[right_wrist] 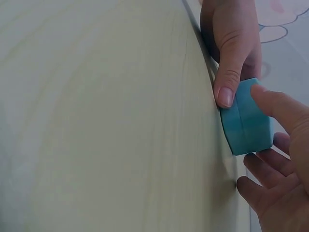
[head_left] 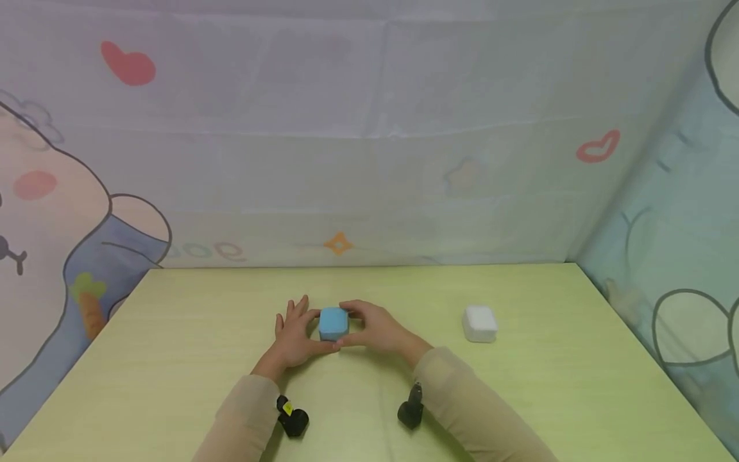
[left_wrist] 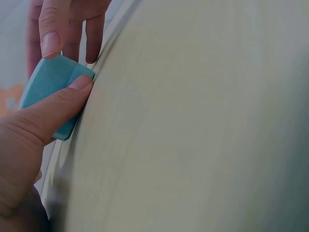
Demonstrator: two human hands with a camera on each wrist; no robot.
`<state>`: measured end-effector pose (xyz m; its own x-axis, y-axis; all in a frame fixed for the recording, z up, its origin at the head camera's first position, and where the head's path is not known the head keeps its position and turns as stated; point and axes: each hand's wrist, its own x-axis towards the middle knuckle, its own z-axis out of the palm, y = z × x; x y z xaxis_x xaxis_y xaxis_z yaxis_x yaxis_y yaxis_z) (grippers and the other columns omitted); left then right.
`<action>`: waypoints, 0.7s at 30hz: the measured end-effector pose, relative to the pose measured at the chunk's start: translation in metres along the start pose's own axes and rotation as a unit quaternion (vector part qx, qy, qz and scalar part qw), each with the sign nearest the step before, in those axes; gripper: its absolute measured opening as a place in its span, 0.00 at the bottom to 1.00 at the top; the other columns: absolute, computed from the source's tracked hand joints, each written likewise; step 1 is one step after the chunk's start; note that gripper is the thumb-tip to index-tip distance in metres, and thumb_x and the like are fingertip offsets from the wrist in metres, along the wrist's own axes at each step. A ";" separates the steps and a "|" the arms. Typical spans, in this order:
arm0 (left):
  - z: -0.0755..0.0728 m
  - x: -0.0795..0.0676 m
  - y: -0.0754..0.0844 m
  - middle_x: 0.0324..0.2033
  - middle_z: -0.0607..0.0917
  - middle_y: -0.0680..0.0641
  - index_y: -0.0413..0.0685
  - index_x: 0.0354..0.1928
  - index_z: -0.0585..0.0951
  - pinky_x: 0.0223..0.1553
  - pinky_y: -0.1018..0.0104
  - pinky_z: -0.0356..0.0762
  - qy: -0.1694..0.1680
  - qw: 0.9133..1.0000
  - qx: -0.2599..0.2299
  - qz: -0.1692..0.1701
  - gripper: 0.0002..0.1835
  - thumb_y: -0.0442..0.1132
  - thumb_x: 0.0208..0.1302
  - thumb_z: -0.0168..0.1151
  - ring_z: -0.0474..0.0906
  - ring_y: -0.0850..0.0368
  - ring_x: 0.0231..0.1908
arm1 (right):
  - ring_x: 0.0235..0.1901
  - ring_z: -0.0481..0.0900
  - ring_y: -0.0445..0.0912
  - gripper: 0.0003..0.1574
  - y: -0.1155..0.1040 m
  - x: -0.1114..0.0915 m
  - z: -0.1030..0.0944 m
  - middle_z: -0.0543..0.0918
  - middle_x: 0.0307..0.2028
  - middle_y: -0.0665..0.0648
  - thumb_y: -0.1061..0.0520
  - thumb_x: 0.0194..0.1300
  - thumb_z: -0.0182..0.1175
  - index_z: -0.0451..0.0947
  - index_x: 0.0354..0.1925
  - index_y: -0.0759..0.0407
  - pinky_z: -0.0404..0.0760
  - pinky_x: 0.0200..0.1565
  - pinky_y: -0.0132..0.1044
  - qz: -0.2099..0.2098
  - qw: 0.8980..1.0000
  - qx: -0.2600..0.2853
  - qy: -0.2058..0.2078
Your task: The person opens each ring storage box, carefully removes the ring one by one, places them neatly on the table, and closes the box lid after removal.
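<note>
A small blue box [head_left: 333, 324] with rounded corners sits on the table between both hands. A seam runs across its side in the right wrist view, like the line of a lid. My left hand [head_left: 293, 339] pinches it from the left, thumb along the near side and index finger at the far side; its other fingers are spread. From the right, my right hand [head_left: 376, 328] holds the same box [right_wrist: 248, 121] between thumb and fingers. In the left wrist view the left thumb [left_wrist: 53, 106] lies across the box. Its contents, if any, are hidden.
A white box [head_left: 480, 323] of similar size and shape stands to the right on the pale wooden table [head_left: 548, 398]. A printed cloth backdrop [head_left: 369, 160] rises behind the table and along its sides. Black wrist cameras [head_left: 294, 422] hang below both sleeves.
</note>
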<state>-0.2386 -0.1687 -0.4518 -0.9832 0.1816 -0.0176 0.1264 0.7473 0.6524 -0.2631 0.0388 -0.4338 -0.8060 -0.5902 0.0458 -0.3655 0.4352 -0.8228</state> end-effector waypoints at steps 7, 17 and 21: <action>0.000 0.002 0.000 0.73 0.43 0.34 0.42 0.63 0.69 0.65 0.32 0.23 -0.002 1.000 0.002 -0.001 0.46 0.59 0.46 0.72 0.27 0.33 0.72 | 0.62 0.72 0.54 0.48 0.001 0.005 0.001 0.72 0.63 0.59 0.50 0.50 0.72 0.64 0.65 0.62 0.71 0.61 0.49 0.000 1.000 -0.002 0.002; 0.000 0.003 0.001 0.73 0.44 0.34 0.41 0.63 0.69 0.65 0.32 0.24 0.002 1.000 0.007 -0.003 0.44 0.58 0.46 0.72 0.28 0.32 0.72 | 0.61 0.72 0.54 0.44 0.002 0.010 0.001 0.74 0.62 0.59 0.52 0.53 0.71 0.66 0.65 0.60 0.72 0.61 0.47 0.012 1.000 -0.012 0.007; 0.000 0.002 0.003 0.73 0.45 0.33 0.41 0.62 0.70 0.65 0.32 0.24 0.003 1.000 0.008 -0.002 0.43 0.57 0.47 0.72 0.29 0.32 0.72 | 0.61 0.72 0.55 0.42 0.003 0.009 0.001 0.74 0.61 0.59 0.53 0.54 0.70 0.67 0.64 0.60 0.73 0.60 0.47 0.015 1.000 -0.007 0.010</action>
<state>-0.2402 -0.1660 -0.4497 -0.9843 0.1757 -0.0156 0.1252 0.7582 0.6400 -0.2716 0.0342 -0.4366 -0.8251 -0.5640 0.0330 -0.3480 0.4614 -0.8161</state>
